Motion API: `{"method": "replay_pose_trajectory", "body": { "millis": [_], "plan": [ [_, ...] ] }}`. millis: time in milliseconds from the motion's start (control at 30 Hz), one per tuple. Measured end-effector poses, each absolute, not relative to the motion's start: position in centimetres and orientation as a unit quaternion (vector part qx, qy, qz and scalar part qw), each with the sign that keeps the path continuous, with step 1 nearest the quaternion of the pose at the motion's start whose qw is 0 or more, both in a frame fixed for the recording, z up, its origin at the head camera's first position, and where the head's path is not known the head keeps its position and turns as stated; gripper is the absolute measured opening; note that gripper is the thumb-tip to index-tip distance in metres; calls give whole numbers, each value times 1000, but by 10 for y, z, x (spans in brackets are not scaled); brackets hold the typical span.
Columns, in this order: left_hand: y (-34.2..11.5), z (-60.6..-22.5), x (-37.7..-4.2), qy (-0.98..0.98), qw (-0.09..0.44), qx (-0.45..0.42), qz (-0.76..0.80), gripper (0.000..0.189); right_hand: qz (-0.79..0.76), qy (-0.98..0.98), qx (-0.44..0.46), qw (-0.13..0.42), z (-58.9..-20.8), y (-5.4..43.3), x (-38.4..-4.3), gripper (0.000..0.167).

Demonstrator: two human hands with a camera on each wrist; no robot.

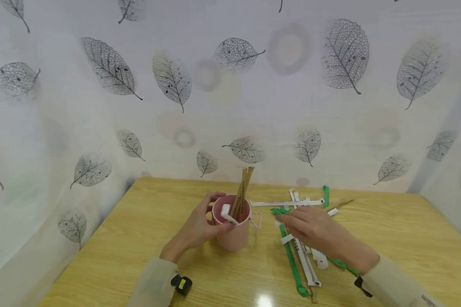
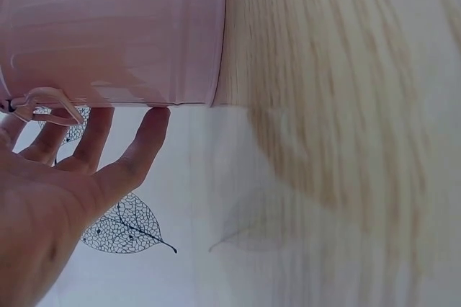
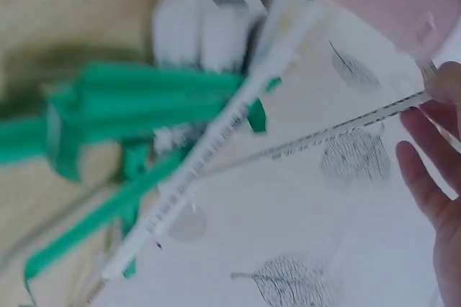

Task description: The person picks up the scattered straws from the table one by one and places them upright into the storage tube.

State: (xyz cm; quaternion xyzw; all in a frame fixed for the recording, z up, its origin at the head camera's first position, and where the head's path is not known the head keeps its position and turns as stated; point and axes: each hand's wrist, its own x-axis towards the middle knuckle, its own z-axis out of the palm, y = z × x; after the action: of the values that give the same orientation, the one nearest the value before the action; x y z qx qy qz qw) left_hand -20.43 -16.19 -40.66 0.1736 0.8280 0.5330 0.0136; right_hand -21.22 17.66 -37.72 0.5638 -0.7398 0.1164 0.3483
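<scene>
I have bare desk left of the left grip; right of the pink cup, scattered paper strips crowd beneath the right grip.

The head view faces forward, down at the pink cup — left-wrist close beside it, right-wrist farther — all three share it.

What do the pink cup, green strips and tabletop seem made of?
Pink cup: probably painted metal, glossy; smooth wall with soft highlights, though plastic is possible.
Green strips: likely paper or thin film, finish unclear; flat and creased.
Tabletop: wood or wood-look laminate, fairly glossy; yellowish grain and a bright reflection.
</scene>
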Motion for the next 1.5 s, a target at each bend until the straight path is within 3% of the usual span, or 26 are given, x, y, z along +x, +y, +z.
{"method": "replay_pose_trajectory", "body": {
  "millis": [367, 567, 700, 867, 967, 1500],
  "plan": [
    [-161, -407, -205, 826, 21, 157, 540, 83, 249, -694, 510, 443, -317, 181, -230, 39],
    [-160, -407, -204, 822, 23, 160, 547, 80, 333, -692, 488, 415, -300, 171, -237, 40],
    [-160, -407, -204, 823, 22, 160, 545, 79, 384, -695, 461, 397, -290, 162, -240, 31],
    [-160, -407, -204, 823, 20, 161, 544, 78, 429, -689, 448, 376, -277, 149, -241, 46],
    [-160, -408, -205, 823, 19, 163, 544, 78, 467, -673, 449, 356, -273, 141, -240, 47],
    [-152, -408, -206, 826, 22, 172, 537, 80, 552, -618, 457, 323, -283, 106, -236, 48]
  ]
}}
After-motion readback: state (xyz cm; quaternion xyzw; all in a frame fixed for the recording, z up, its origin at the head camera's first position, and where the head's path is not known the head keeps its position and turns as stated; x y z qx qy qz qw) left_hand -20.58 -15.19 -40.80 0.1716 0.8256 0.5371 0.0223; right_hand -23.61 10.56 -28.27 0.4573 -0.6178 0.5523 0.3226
